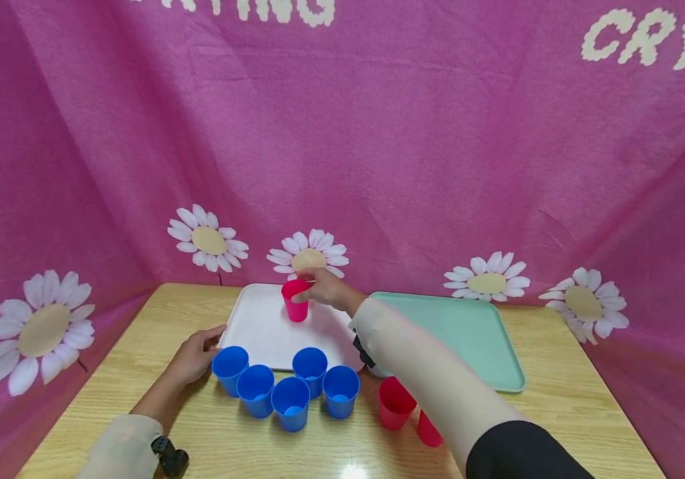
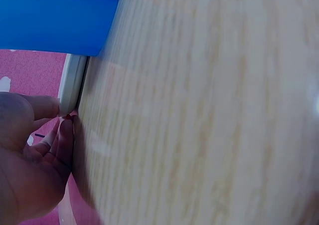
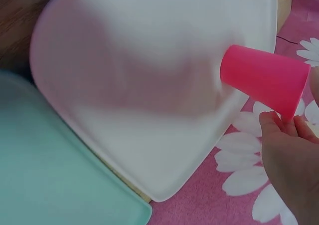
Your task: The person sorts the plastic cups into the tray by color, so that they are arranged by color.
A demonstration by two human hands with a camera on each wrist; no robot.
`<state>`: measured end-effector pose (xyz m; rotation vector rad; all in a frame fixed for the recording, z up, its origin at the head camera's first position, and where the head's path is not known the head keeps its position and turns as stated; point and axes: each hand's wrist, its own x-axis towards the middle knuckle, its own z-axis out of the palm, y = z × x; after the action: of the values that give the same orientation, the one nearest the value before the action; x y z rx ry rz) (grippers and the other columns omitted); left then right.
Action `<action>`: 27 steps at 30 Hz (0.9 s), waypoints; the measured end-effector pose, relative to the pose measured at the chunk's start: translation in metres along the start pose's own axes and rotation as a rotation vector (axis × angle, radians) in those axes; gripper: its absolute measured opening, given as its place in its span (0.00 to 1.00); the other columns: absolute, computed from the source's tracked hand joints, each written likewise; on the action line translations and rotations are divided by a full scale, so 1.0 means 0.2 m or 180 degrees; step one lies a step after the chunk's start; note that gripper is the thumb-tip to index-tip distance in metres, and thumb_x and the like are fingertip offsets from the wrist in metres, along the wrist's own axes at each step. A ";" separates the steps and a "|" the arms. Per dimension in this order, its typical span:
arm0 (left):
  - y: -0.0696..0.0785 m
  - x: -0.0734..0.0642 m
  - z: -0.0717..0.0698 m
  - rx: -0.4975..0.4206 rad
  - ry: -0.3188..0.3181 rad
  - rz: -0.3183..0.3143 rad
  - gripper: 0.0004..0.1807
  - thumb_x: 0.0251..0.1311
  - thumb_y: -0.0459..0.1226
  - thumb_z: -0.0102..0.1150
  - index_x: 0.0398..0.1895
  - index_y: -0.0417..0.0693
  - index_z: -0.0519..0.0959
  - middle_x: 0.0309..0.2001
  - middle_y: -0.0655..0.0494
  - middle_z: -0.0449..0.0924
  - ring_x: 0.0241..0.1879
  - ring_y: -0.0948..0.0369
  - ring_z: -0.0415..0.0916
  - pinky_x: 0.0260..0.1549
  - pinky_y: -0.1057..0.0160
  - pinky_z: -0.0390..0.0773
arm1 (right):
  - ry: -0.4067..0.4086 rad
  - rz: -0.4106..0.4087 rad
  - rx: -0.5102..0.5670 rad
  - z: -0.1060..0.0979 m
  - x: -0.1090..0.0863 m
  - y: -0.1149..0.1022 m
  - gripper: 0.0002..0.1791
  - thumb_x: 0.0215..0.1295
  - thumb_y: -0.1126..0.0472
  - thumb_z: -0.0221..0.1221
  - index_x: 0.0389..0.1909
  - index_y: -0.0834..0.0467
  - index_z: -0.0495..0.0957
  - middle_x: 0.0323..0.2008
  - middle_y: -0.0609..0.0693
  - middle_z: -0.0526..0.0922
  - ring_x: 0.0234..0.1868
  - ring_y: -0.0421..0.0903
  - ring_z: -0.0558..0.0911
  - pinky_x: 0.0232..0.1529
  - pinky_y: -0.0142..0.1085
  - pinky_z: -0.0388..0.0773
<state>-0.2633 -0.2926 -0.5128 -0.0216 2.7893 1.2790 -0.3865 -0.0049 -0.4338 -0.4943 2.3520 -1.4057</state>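
Observation:
A pinkish-red plastic cup (image 1: 295,303) stands upright over the back part of the white tray (image 1: 259,336). My right hand (image 1: 326,290) pinches it by the rim; in the right wrist view the cup (image 3: 264,80) has its base close to the tray surface. At the tray's left side, my left hand (image 1: 194,354) grips the edge, and the left wrist view shows the thumb and fingers of that hand (image 2: 37,155) around the tray rim (image 2: 73,83). Several blue cups (image 1: 290,399) are grouped in front of the tray, one right beside the left hand.
Two red cups (image 1: 396,403) stand on the wooden table (image 1: 211,446) below my right forearm, which partly hides one. A mint green tray (image 1: 456,332) lies to the right of the white one. A pink curtain with daisies (image 1: 378,166) hangs behind the table.

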 end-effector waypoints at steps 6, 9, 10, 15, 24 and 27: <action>0.00 0.00 -0.01 -0.0005 -0.0001 0.0030 0.31 0.69 0.27 0.58 0.75 0.32 0.64 0.56 0.34 0.76 0.50 0.46 0.70 0.52 0.51 0.72 | 0.0018 -0.0119 0.0075 -0.06 -0.02 0.01 0.38 0.62 0.67 0.70 0.72 0.69 0.68 0.68 0.65 0.73 0.71 0.62 0.71 0.65 0.45 0.76; -0.01 0.01 -0.01 -0.0017 0.0002 0.0058 0.31 0.69 0.27 0.58 0.75 0.32 0.65 0.57 0.32 0.75 0.51 0.45 0.69 0.52 0.50 0.71 | 0.0007 -0.0133 0.0117 -0.10 -0.04 0.02 0.37 0.63 0.68 0.68 0.72 0.70 0.66 0.69 0.67 0.71 0.72 0.63 0.69 0.68 0.47 0.73; -0.01 0.01 -0.01 -0.0031 0.0001 0.0055 0.31 0.69 0.27 0.58 0.75 0.32 0.64 0.58 0.32 0.75 0.51 0.45 0.69 0.53 0.50 0.71 | 0.0007 -0.0133 0.0108 -0.11 -0.05 0.02 0.37 0.64 0.68 0.68 0.72 0.69 0.66 0.69 0.66 0.71 0.72 0.63 0.69 0.68 0.47 0.73; 0.00 0.01 -0.01 -0.0071 -0.0009 0.0065 0.31 0.69 0.27 0.58 0.75 0.32 0.64 0.57 0.32 0.75 0.52 0.44 0.69 0.54 0.49 0.71 | -0.0017 -0.0095 0.0121 -0.16 -0.09 0.02 0.37 0.65 0.67 0.67 0.74 0.67 0.65 0.71 0.65 0.70 0.74 0.62 0.68 0.69 0.49 0.72; 0.00 -0.01 0.00 -0.0038 -0.0022 -0.0037 0.32 0.71 0.28 0.58 0.76 0.33 0.62 0.60 0.31 0.72 0.54 0.42 0.68 0.56 0.47 0.72 | -0.0178 -0.0104 0.0174 -0.22 -0.17 0.04 0.38 0.66 0.68 0.66 0.75 0.67 0.63 0.74 0.66 0.67 0.75 0.63 0.66 0.69 0.50 0.71; 0.00 -0.01 0.00 -0.0024 -0.0013 -0.0048 0.32 0.70 0.28 0.58 0.76 0.33 0.62 0.60 0.31 0.72 0.54 0.42 0.68 0.56 0.46 0.72 | -0.0228 -0.0158 0.0163 -0.23 -0.20 0.05 0.38 0.66 0.69 0.66 0.76 0.68 0.62 0.74 0.67 0.66 0.75 0.65 0.66 0.69 0.49 0.72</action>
<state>-0.2619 -0.2932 -0.5132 -0.0402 2.7755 1.2848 -0.3738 0.0533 -0.4172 -0.5825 2.2560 -1.4419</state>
